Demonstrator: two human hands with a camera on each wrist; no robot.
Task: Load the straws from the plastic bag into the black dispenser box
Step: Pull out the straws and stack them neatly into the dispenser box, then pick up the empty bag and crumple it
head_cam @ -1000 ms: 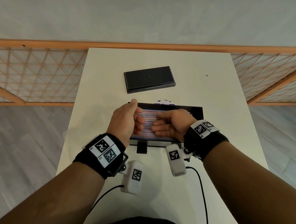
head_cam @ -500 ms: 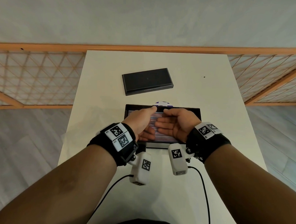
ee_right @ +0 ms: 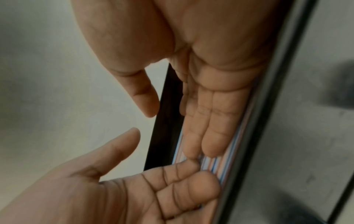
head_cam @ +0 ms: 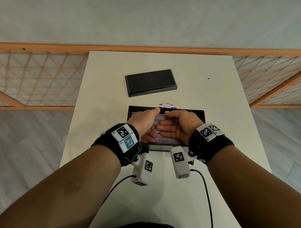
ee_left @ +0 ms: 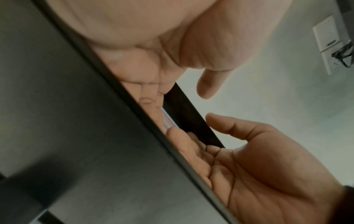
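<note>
The black dispenser box (head_cam: 200, 114) stands open near the middle of the white table, holding a layer of striped straws (head_cam: 164, 140). My left hand (head_cam: 146, 124) and right hand (head_cam: 174, 128) lie inside it, palms facing each other, with straight fingers resting on the straws. The left wrist view shows my left hand (ee_left: 147, 92) low behind the box wall (ee_left: 76, 121), beside a sliver of straws (ee_left: 167, 120). In the right wrist view the right hand's fingers (ee_right: 210, 128) lie flat on the straws (ee_right: 215, 164). Neither hand holds anything. A purple and white piece (head_cam: 166, 105) peeks out behind the box.
The box's black lid (head_cam: 151, 82) lies flat farther back on the table (head_cam: 222, 136). A wooden lattice railing (head_cam: 36, 75) runs behind and beside the table. Two camera cables (head_cam: 206, 192) trail over the near edge.
My hands went from loosely curled over the straws to flat, with fingers straight and lying on them. Both hands slid slightly toward the box's middle.
</note>
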